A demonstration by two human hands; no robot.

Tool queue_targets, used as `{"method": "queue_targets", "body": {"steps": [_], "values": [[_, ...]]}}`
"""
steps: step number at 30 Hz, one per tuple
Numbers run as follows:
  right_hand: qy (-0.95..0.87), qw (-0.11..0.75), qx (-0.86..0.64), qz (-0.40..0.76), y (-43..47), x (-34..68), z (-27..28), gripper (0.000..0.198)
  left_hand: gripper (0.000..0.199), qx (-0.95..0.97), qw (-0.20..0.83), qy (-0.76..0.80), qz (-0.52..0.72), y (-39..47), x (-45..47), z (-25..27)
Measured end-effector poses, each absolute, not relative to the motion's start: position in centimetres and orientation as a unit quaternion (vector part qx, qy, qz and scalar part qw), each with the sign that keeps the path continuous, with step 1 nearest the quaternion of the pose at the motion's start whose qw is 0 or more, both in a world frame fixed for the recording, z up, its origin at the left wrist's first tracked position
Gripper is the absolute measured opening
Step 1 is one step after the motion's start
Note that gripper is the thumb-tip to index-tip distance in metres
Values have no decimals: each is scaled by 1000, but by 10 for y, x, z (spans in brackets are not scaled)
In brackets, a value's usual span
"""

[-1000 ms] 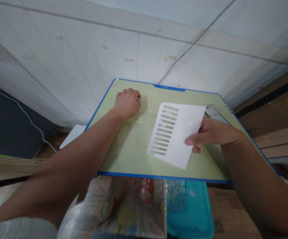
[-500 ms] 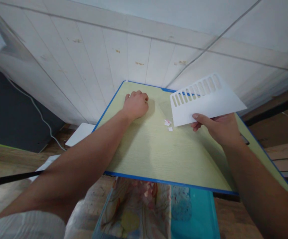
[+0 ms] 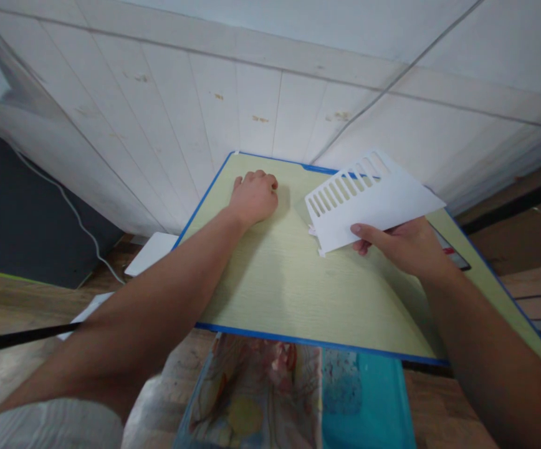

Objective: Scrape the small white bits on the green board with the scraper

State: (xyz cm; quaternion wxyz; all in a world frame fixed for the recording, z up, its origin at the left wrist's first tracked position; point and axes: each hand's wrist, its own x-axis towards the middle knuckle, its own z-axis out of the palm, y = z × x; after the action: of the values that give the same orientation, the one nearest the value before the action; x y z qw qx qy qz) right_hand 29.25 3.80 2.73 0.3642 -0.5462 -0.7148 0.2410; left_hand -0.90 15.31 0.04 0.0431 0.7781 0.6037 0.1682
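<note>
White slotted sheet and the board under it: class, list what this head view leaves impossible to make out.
- Small scraps on the board: mostly hidden by the white slotted sheet.
- Left hand: curled knuckles-up, so anything beneath is hidden.
- Dark flat thing behind the right hand: largely covered, unidentifiable.
- Colourful pictures below the board: blurred, cut by the bottom edge.

A white cable is trailing down the dark panel at left; a turquoise tray is sitting at bottom centre.

Left hand rests on the board — slotted sheet raised at its right.
</note>
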Motion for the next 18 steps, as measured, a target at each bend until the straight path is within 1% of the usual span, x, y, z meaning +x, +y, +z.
{"method": "queue_targets", "body": {"steps": [3, 6, 8, 10, 14, 16, 18], "values": [[-735, 333, -529, 263, 35, 297, 33, 52, 49, 776, 44, 604, 175, 155, -9, -1], [-749, 276, -494, 344, 30, 295, 38, 55, 49, 776, 44, 603, 182, 156, -9, -2], [-748, 257, -474, 388, 26, 290, 40, 56, 49, 776, 43, 601, 184, 157, -9, -3], [-749, 259, -464, 395, 24, 286, 41, 59, 49, 777, 42, 600, 185, 158, -10, -4], [-751, 307, -471, 347, 24, 285, 40, 67, 48, 781, 38, 595, 185, 158, -10, -4], [-747, 323, -474, 335, 25, 287, 39, 67, 48, 782, 38, 595, 184, 158, -10, -4], [-749, 317, -475, 336, 26, 288, 39, 65, 47, 780, 38, 597, 185, 158, -10, -5]]}}
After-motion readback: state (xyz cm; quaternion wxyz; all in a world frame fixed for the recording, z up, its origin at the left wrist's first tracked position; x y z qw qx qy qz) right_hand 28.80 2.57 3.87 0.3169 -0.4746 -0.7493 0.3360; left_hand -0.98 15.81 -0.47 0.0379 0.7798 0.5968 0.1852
